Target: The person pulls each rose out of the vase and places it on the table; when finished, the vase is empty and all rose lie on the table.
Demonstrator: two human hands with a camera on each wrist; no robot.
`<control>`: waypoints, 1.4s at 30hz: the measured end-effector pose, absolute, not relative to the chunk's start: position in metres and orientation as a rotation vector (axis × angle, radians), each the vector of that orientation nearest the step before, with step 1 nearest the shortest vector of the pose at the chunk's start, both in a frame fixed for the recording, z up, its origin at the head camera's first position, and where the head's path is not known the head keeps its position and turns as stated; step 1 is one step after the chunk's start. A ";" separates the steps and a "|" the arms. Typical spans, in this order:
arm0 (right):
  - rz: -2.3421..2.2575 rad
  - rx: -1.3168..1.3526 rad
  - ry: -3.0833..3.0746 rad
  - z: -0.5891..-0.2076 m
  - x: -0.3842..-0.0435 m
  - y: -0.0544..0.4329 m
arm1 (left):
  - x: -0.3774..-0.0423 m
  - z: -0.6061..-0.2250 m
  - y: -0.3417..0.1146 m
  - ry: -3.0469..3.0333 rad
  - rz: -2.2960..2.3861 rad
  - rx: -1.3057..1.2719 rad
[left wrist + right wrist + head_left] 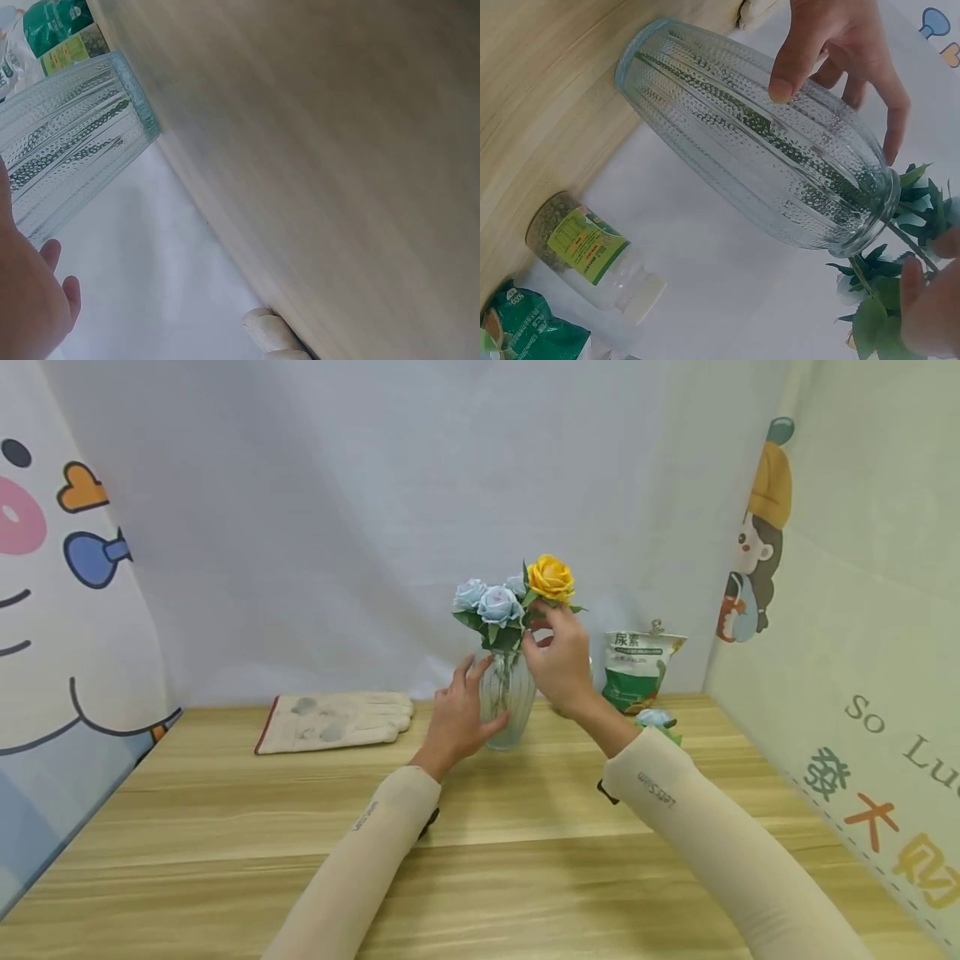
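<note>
the left hand (467,714) curls round the glass vase (514,700) standing on the wooden table (480,885), while the right hand (562,662) pinches the yellow rose (551,578) just beneath its bloom, beside blue roses (498,607) in the vase; a green-and-white bag (633,683) stands farther back.

The vase (739,146) looks of clear, glossy, bumpy glass; left of it, matt cloth glove (333,722); beneath it, smooth wood-grained tabletop (217,827).
</note>
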State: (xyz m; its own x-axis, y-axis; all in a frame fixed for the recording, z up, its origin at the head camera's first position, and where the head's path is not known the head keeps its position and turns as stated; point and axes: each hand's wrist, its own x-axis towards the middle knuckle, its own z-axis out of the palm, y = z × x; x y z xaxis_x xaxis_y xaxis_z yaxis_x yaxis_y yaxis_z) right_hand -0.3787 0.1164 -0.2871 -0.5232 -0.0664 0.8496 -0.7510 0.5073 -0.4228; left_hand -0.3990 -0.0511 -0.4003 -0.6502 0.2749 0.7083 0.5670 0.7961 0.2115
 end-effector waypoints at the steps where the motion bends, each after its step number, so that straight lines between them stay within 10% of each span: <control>1: 1.042 0.684 -1.908 -0.286 -0.380 0.117 | -0.399 -0.401 -0.051 -2.292 -0.553 -0.620; 42: 1.073 0.763 -1.527 -0.236 -0.370 0.117 | -0.395 -0.396 -0.051 -2.394 -0.558 -0.593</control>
State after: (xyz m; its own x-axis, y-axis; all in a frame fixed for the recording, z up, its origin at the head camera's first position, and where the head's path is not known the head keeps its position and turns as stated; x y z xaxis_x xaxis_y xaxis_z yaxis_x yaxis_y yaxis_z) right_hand -0.3701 0.1166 -0.2361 -0.2265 0.0699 0.9715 -0.8904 0.3895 -0.2356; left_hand -0.3951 -0.0506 -0.3961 -0.7182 0.2765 0.6385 0.5304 0.8114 0.2453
